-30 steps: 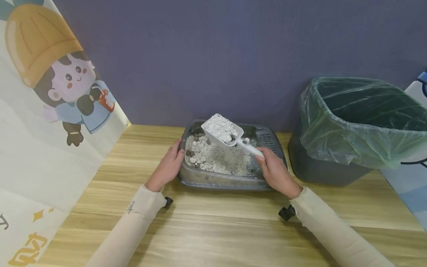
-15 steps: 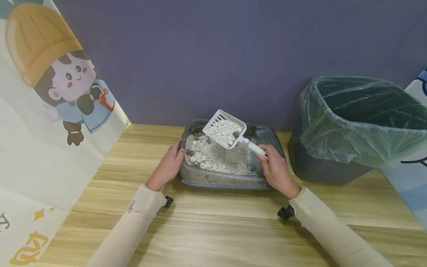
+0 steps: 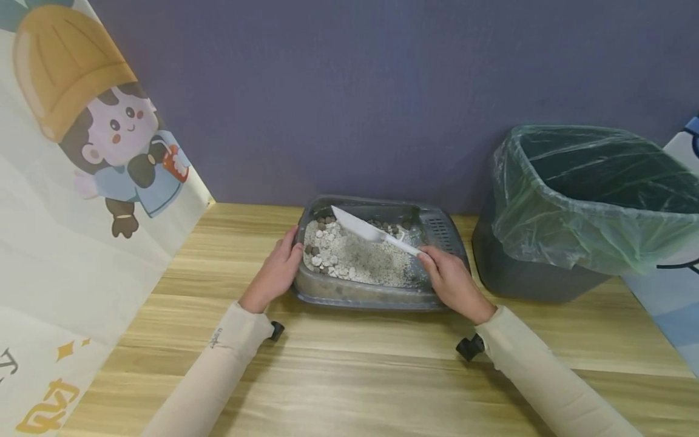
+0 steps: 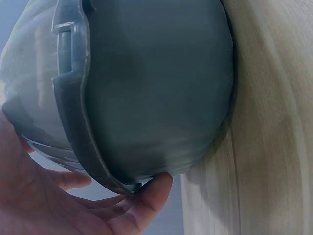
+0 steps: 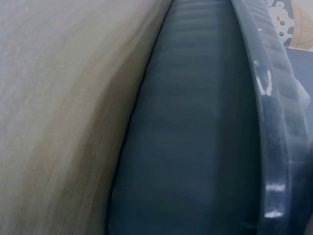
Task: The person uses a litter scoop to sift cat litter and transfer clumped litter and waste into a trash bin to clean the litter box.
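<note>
A grey litter box (image 3: 360,295) holds pale litter (image 3: 377,264), with white clumps and brown balls mostly along its left and back. At its left end my left hand (image 3: 277,267) grips the rim; in the left wrist view that hand's thumb (image 4: 154,193) lies just under the rim. My right hand (image 3: 454,282) holds a white litter scoop (image 3: 357,226) by the handle. The scoop is tipped on its side low over the litter, so its basket's inside is hidden. In the right wrist view the box's outer wall (image 5: 195,122) fills the middle.
A dark bin (image 3: 526,270) lined with a thin green bag (image 3: 551,227) stands right of the box. Behind rises a purple-blue wall (image 3: 338,103). A printed panel (image 3: 49,243) borders the wood-grain table (image 3: 349,376) on the left.
The scoop, face up and loaded with litter before, with slots showing half a second ago, is now turned on its side and slightly lower. The left hand stays on the rim.
</note>
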`<act>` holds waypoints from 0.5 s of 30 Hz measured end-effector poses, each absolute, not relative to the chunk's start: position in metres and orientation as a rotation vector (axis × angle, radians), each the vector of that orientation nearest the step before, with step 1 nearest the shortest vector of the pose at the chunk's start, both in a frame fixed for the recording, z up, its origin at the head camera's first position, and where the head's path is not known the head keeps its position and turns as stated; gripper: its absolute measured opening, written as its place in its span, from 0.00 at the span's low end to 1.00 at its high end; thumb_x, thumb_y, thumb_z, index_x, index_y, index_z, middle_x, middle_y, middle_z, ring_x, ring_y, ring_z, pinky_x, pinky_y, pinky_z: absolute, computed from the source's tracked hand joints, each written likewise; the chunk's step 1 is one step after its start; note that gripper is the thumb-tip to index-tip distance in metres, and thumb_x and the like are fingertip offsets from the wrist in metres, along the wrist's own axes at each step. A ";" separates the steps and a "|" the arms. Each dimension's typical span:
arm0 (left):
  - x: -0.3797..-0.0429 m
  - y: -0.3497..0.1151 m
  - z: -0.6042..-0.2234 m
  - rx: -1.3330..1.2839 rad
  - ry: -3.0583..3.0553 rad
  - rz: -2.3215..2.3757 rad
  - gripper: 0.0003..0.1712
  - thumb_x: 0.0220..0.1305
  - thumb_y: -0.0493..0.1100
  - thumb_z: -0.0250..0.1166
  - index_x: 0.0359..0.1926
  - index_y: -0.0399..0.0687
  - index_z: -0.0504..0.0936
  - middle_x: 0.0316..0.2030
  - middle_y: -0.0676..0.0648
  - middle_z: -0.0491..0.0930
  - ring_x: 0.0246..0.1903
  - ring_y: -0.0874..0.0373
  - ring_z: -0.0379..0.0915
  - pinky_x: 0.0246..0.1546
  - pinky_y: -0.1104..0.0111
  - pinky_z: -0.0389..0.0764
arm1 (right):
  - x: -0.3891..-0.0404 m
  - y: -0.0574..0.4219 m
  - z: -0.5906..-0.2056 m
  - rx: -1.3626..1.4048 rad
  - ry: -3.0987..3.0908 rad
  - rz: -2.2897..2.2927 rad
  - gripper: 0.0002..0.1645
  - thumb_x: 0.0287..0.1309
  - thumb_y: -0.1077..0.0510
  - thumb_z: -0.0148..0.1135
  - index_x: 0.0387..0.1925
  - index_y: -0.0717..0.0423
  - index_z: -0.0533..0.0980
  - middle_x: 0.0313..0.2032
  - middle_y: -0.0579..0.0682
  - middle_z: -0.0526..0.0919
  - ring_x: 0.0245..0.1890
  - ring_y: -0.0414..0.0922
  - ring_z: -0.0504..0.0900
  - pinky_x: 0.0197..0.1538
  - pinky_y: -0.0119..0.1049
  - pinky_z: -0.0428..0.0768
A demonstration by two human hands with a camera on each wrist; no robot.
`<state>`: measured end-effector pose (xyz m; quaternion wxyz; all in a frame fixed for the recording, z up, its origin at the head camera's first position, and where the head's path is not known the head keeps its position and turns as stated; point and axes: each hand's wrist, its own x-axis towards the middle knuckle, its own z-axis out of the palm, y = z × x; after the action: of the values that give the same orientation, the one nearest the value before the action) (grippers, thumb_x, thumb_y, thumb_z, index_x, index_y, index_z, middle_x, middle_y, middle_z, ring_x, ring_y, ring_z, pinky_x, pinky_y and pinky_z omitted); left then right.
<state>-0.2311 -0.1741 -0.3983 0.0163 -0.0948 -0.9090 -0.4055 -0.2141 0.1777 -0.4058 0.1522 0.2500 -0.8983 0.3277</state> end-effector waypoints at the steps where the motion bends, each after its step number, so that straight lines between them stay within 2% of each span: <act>1: -0.231 -0.174 -0.398 -0.296 -2.827 -1.261 0.33 0.74 0.55 0.37 0.75 0.52 0.45 0.66 0.33 0.57 0.61 0.35 0.57 0.58 0.41 0.59 | -0.214 0.178 -0.406 0.715 -2.580 0.942 0.17 0.72 0.54 0.45 0.52 0.59 0.74 0.19 0.43 0.64 0.13 0.39 0.57 0.19 0.35 0.62; 7: -0.230 -0.173 -0.399 -0.305 -2.820 -1.269 0.33 0.74 0.56 0.36 0.75 0.53 0.43 0.67 0.33 0.54 0.63 0.35 0.55 0.59 0.42 0.57 | -0.213 0.176 -0.405 0.678 -2.565 0.930 0.20 0.70 0.55 0.49 0.57 0.60 0.71 0.30 0.47 0.69 0.20 0.41 0.63 0.24 0.36 0.66; 15: -0.231 -0.172 -0.401 -0.323 -2.803 -1.262 0.32 0.74 0.55 0.35 0.75 0.63 0.40 0.70 0.36 0.49 0.65 0.35 0.51 0.59 0.40 0.55 | -0.212 0.175 -0.406 0.618 -2.496 0.906 0.20 0.68 0.58 0.51 0.59 0.59 0.69 0.35 0.49 0.70 0.22 0.40 0.64 0.24 0.36 0.67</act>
<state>-0.2310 -0.1723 -0.4009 0.0255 -0.1045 -0.9065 -0.4083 -0.2119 0.1749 -0.4061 0.2063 0.2217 -0.8958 0.3253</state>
